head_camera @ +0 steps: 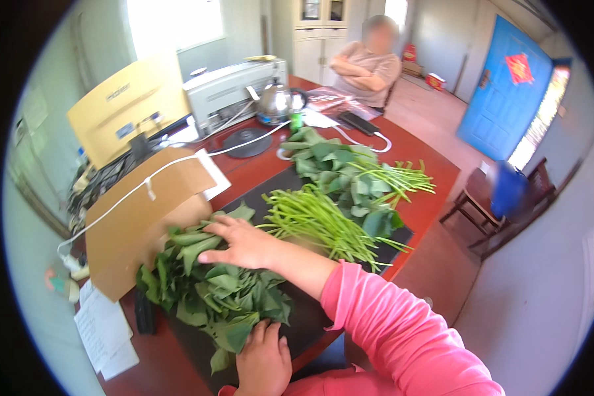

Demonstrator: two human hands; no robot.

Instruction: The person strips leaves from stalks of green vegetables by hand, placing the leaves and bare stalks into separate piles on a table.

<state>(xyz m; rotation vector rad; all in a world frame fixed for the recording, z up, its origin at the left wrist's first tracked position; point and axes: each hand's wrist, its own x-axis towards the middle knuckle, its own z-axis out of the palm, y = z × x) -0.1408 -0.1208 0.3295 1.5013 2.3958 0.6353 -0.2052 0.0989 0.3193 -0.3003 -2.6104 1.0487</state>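
A pile of green leaves (222, 292) lies on a black mat (297, 302) on the red table. My right hand (242, 242), reaching from a rolled pink sleeve, rests with spread fingers on the pile's upper side. Against the near edge of the same leaves is my left hand (265, 356); its fingertips are partly under or behind them, so its hold is unclear. Long light-green stems (321, 222) lie just beyond my right forearm. Past them, another leafy bunch (341, 168) spreads over the mat and table, with cut stems (401, 178) pointing right.
An open cardboard box (143, 213) stands left of the leaves, a white cable across it. Behind are a monitor (128, 99), a printer (237, 89), a metal kettle (276, 101) and a black power bank-like object (359, 123). A person (366, 64) sits across the table, arms folded.
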